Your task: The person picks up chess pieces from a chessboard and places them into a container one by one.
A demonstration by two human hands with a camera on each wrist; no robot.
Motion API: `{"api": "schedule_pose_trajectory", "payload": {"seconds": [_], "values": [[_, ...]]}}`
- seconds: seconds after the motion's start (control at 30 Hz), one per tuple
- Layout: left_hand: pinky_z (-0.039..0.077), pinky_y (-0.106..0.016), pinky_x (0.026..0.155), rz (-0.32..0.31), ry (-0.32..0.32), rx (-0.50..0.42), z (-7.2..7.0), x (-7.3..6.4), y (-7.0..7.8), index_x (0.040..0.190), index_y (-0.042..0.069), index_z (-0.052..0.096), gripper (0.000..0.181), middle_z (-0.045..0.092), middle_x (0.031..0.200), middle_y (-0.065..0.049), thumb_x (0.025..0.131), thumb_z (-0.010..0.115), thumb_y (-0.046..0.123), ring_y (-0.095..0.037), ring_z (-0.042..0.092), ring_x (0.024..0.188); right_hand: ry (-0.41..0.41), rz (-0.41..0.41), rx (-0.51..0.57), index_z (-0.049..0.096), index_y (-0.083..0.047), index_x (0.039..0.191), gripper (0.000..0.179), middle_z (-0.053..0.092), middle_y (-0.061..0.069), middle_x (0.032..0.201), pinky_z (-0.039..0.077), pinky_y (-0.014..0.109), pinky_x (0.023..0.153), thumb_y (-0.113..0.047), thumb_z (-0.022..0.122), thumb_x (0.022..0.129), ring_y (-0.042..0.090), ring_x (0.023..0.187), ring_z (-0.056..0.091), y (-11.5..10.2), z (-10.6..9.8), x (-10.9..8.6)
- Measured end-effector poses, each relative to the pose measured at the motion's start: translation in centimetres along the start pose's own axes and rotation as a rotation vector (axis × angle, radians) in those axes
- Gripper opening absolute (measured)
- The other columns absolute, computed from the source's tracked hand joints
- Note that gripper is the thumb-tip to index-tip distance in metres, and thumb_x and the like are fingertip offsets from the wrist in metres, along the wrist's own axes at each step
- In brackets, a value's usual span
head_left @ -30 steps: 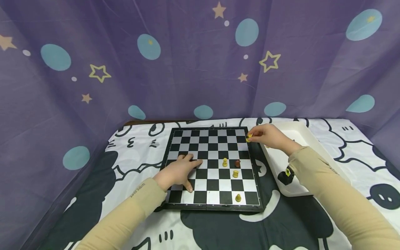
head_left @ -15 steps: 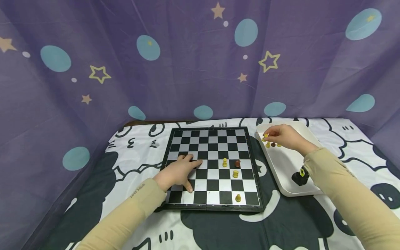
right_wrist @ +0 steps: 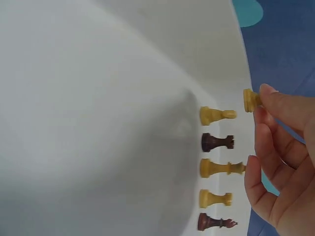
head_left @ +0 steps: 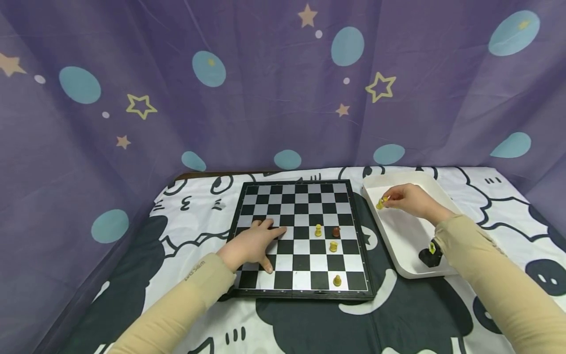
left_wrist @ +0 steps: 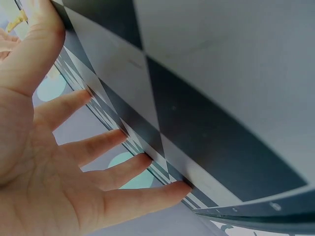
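My right hand pinches a yellow chess piece between thumb and fingers, over the far left part of the white tray. Its top is hidden by the fingertips. In the right wrist view, a yellow pawn, a dark rook, a tall yellow piece, a yellow rook and a dark piece stand in a row in the tray. With fingers spread, my left hand rests on the left side of the chessboard, its fingertips touching the squares.
On the right half of the board stand a yellow piece, a reddish-brown piece, a yellow rook and a yellow pawn. A patterned cloth covers the table, and a purple curtain hangs behind it.
My right hand has carried the yellow chess piece rightward from the board's far right edge to over the tray, then slightly nearer. The left hand and the board's pieces have stayed put.
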State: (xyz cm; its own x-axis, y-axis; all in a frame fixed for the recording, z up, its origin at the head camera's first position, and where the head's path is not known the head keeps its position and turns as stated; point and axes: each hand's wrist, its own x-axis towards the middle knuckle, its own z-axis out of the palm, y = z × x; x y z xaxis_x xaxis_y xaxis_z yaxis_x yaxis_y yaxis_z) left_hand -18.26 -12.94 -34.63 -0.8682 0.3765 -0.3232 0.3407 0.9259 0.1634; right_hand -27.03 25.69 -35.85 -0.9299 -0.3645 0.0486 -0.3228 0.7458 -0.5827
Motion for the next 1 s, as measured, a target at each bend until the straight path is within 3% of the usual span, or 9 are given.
{"api": "schedule_pose_trajectory", "payload": {"seconds": [0.4, 1.0], "values": [[0.042, -0.053, 0.100, 0.005, 0.002, 0.007, 0.0, 0.1, 0.0, 0.145, 0.019, 0.041, 0.102, 0.034, 0.147, -0.017, 0.056, 0.089, 0.031, -0.041, 0.031, 0.133, -0.004, -0.016, -0.005, 0.071, 0.004, 0.094, 0.016, 0.072, 0.014, 0.088, 0.045, 0.022, 0.069, -0.005, 0.070, 0.081, 0.009, 0.077, 0.058, 1.0, 1.1, 0.0], [0.040, -0.053, 0.102, -0.007, -0.007, -0.002, 0.0, 0.0, 0.0, 0.145, 0.020, 0.040, 0.101, 0.031, 0.150, -0.017, 0.057, 0.089, 0.031, -0.041, 0.030, 0.135, -0.026, -0.056, -0.011, 0.071, 0.006, 0.092, 0.018, 0.072, 0.014, 0.083, 0.047, 0.026, 0.070, -0.004, 0.074, 0.077, 0.012, 0.075, 0.057, 1.5, 2.1, 0.0]]}}
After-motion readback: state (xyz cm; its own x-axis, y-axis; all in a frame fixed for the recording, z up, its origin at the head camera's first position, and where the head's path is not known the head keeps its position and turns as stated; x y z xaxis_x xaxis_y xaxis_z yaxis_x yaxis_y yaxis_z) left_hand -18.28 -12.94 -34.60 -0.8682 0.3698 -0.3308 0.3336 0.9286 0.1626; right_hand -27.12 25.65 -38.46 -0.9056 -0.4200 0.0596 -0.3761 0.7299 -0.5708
